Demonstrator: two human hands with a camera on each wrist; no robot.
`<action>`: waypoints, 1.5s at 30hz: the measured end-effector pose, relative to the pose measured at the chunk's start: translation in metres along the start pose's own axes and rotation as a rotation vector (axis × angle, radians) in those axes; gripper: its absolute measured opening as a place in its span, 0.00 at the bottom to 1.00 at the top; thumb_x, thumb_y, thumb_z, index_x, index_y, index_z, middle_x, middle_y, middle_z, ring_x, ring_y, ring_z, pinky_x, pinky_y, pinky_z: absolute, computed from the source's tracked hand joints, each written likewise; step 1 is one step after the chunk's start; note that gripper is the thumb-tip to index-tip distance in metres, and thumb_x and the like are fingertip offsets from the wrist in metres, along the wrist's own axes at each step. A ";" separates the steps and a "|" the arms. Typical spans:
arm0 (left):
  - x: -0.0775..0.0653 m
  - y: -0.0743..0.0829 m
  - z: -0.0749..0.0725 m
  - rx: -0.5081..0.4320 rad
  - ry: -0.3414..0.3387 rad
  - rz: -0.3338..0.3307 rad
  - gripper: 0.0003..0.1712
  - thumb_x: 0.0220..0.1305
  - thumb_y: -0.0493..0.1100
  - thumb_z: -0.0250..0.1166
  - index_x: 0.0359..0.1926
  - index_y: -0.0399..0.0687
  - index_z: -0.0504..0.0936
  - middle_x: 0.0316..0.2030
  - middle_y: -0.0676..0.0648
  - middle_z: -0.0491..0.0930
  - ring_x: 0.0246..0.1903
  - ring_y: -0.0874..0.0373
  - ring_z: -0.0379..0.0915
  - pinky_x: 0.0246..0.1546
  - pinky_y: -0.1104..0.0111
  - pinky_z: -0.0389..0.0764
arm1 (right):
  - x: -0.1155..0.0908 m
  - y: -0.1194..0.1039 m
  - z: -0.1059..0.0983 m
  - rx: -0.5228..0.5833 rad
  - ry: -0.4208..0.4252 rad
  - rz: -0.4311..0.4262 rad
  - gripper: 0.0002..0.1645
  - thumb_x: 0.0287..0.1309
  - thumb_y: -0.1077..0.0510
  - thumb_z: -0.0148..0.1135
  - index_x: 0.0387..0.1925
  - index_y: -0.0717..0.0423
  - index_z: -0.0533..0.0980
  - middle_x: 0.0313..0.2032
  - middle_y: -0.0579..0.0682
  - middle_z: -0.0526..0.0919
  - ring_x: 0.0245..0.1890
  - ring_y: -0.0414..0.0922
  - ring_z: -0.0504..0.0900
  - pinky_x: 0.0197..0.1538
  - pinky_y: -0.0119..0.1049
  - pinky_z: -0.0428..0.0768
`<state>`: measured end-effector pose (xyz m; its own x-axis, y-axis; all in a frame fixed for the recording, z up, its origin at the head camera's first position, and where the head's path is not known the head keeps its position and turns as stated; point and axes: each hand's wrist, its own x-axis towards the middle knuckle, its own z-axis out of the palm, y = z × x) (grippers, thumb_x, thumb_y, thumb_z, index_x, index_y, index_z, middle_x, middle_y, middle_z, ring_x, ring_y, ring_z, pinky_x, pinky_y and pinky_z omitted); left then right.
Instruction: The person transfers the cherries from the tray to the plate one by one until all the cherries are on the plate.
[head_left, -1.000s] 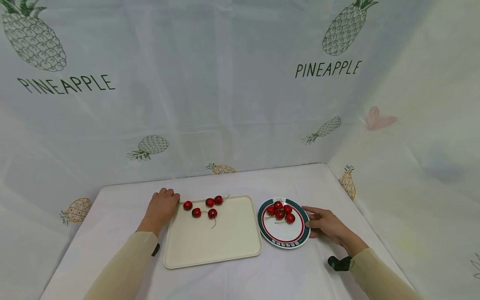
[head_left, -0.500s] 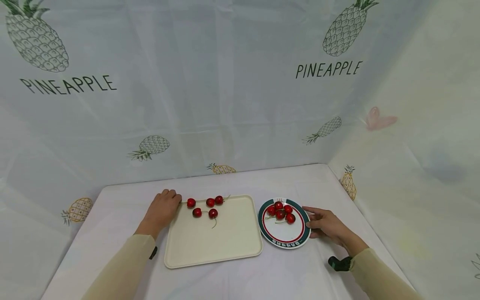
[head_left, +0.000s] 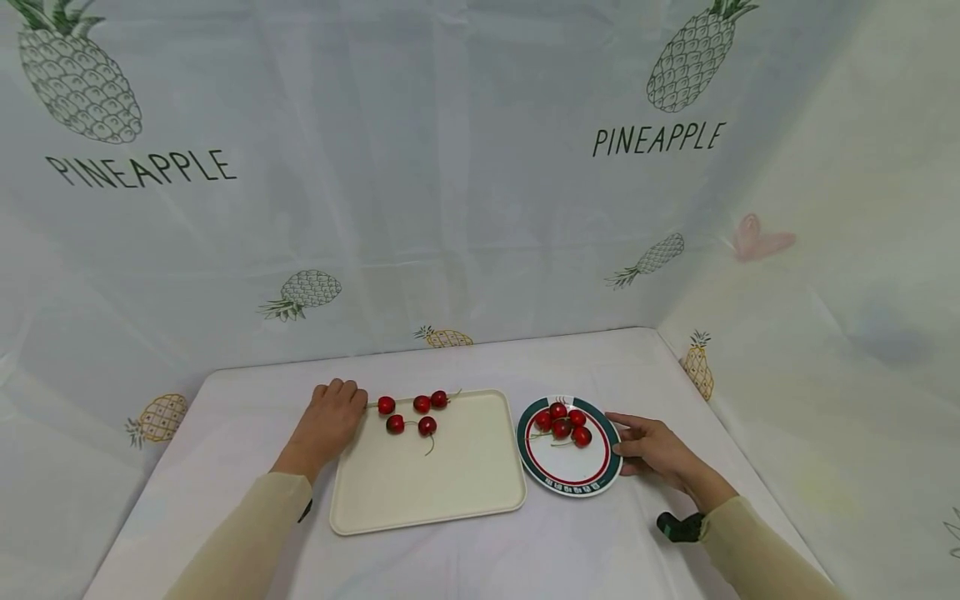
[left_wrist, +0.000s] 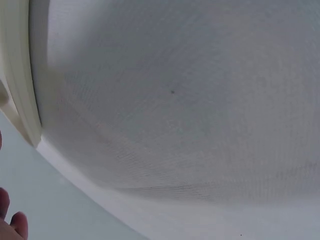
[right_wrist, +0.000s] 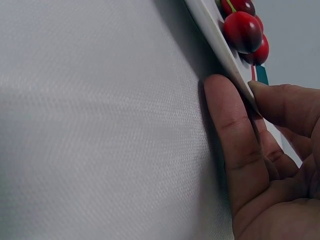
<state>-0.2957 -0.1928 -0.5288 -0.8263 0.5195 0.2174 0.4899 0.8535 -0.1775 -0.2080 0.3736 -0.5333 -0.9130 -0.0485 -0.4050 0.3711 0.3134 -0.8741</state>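
Observation:
At the far left corner of a cream tray (head_left: 427,492), my left hand (head_left: 324,425) pinches the stem of a cherry (head_left: 386,405), which lies at the tray's back edge. In the left wrist view only some fingertips (left_wrist: 19,224) show beside the tray; the cherry is out of sight there. Several other red cherries (head_left: 427,426) lie toward the back of the tray. My right hand (head_left: 660,454) grips the right rim of a round plate (head_left: 566,468), thumb on top and fingers beneath. Several cherries (head_left: 562,428) sit together on the plate.
A white cloth covers the table (head_left: 405,567). The plate stands close against the tray's right side. Behind the table hangs a pale curtain (head_left: 487,208) with pineapple prints, and another pale cloth (head_left: 847,375) hangs at the right.
My left hand has shifted slightly to the right, and the cherry has moved a little right and back with it. My right hand and the plate have stayed in place.

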 end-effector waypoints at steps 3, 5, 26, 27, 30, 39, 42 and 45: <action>-0.001 0.001 0.002 0.011 0.014 0.007 0.08 0.72 0.34 0.66 0.43 0.42 0.73 0.36 0.46 0.68 0.42 0.46 0.64 0.50 0.49 0.71 | -0.001 0.000 0.000 0.001 -0.002 0.003 0.42 0.67 0.66 0.66 0.79 0.57 0.63 0.61 0.66 0.80 0.39 0.50 0.88 0.43 0.44 0.89; 0.000 0.002 0.002 0.015 0.015 0.007 0.08 0.72 0.35 0.66 0.43 0.42 0.72 0.36 0.46 0.68 0.42 0.46 0.63 0.50 0.49 0.70 | -0.001 0.000 0.000 0.001 -0.002 0.004 0.42 0.67 0.66 0.66 0.79 0.57 0.63 0.61 0.66 0.80 0.39 0.50 0.88 0.43 0.44 0.89; -0.003 0.029 -0.028 -0.050 0.020 -0.020 0.06 0.75 0.39 0.63 0.42 0.44 0.73 0.35 0.48 0.66 0.41 0.48 0.62 0.49 0.53 0.67 | -0.002 -0.003 0.000 -0.007 -0.003 0.016 0.42 0.68 0.66 0.66 0.79 0.56 0.63 0.63 0.67 0.79 0.39 0.50 0.87 0.43 0.44 0.89; -0.002 0.032 -0.030 -0.055 0.023 -0.021 0.06 0.75 0.39 0.64 0.42 0.44 0.73 0.35 0.48 0.66 0.41 0.48 0.61 0.49 0.53 0.67 | -0.002 -0.003 0.000 -0.007 -0.002 0.017 0.42 0.68 0.66 0.66 0.79 0.56 0.63 0.63 0.67 0.79 0.39 0.50 0.87 0.43 0.44 0.89; 0.001 0.041 -0.034 -0.063 0.033 -0.020 0.06 0.75 0.38 0.64 0.42 0.45 0.73 0.35 0.48 0.67 0.40 0.49 0.61 0.49 0.54 0.66 | -0.002 -0.004 0.000 -0.006 -0.003 0.019 0.41 0.68 0.66 0.66 0.79 0.56 0.63 0.63 0.68 0.79 0.39 0.50 0.87 0.43 0.44 0.89; 0.009 0.070 -0.042 -0.095 0.087 0.019 0.07 0.73 0.36 0.65 0.40 0.43 0.73 0.33 0.48 0.67 0.38 0.49 0.61 0.46 0.55 0.67 | -0.001 -0.006 -0.001 0.001 -0.009 0.013 0.41 0.68 0.67 0.65 0.79 0.57 0.63 0.62 0.67 0.80 0.41 0.50 0.88 0.43 0.44 0.89; 0.011 0.079 -0.043 -0.104 0.106 0.047 0.07 0.73 0.38 0.65 0.40 0.42 0.74 0.32 0.47 0.66 0.37 0.50 0.60 0.44 0.56 0.66 | 0.000 -0.005 -0.001 0.012 -0.023 0.001 0.42 0.68 0.67 0.64 0.80 0.58 0.62 0.61 0.67 0.80 0.41 0.50 0.89 0.44 0.44 0.89; 0.014 0.088 -0.044 -0.113 0.110 0.067 0.06 0.74 0.37 0.64 0.40 0.42 0.74 0.32 0.47 0.65 0.36 0.51 0.58 0.43 0.57 0.64 | 0.000 -0.005 -0.001 0.014 -0.030 -0.005 0.42 0.69 0.67 0.64 0.80 0.58 0.61 0.61 0.66 0.80 0.41 0.50 0.89 0.44 0.44 0.89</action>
<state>-0.2519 -0.1087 -0.4991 -0.7581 0.5717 0.3137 0.5764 0.8125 -0.0877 -0.2103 0.3730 -0.5292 -0.9095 -0.0781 -0.4082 0.3691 0.3000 -0.8796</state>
